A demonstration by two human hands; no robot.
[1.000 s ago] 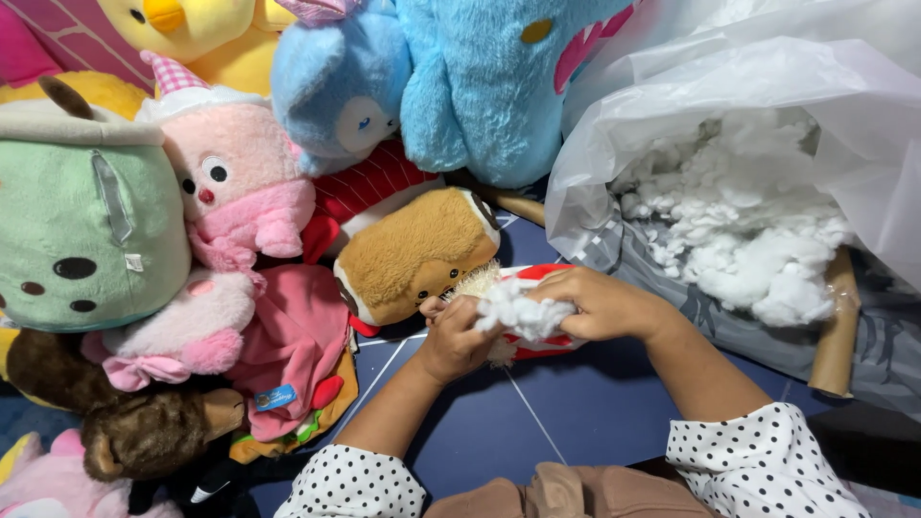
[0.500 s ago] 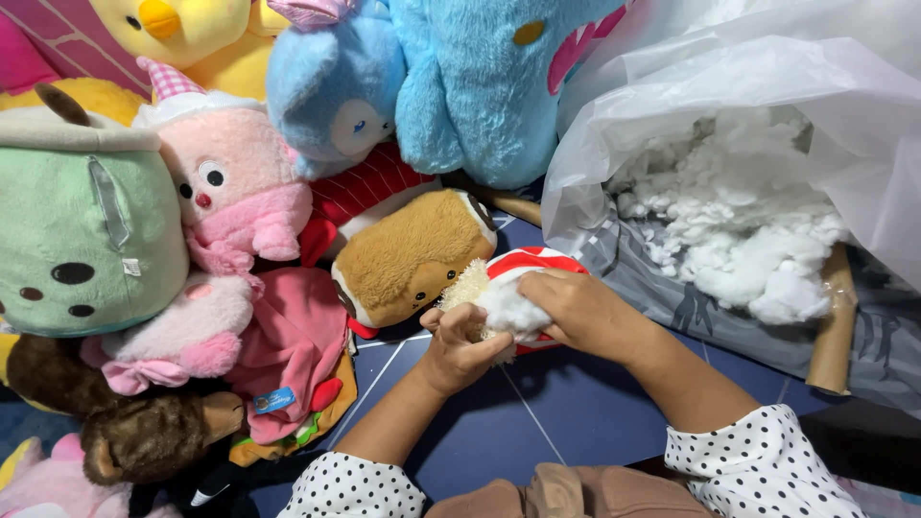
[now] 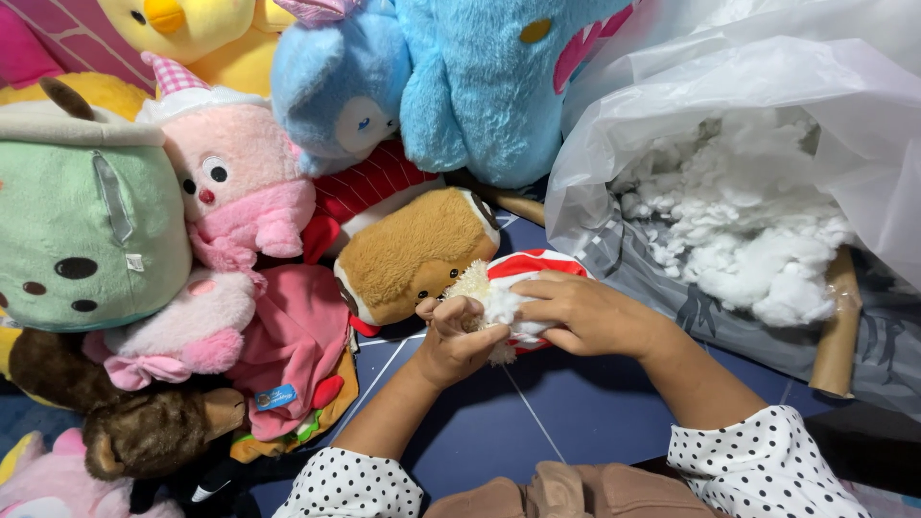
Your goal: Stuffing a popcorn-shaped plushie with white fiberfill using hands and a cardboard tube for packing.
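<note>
Both hands are on a small toy (image 3: 523, 288) with red-and-white striped cloth, held low over the blue floor (image 3: 576, 412), just right of the brown plush (image 3: 413, 251).

Left hand (image 3: 456, 336) is curled under it, fingers closed on the fuzzy cream edge. Right hand (image 3: 585, 312) is closed over the top, pressing a white wad of stuffing (image 3: 499, 302) at the toy. Opening itself is hidden by the fingers, so can't tell how much is in.

Risks, as I judge them:
- Wad is loose and fluffy. If the right hand lifts, it likely springs back out.
- Left grip is only on the edge, so a hard push could slip the toy out or strain the seam.
- Uneven packing means lumps.
- Stuffing bag (image 3: 767, 144) sits open just right of the forearm. An elbow bump could spill it.
</note>
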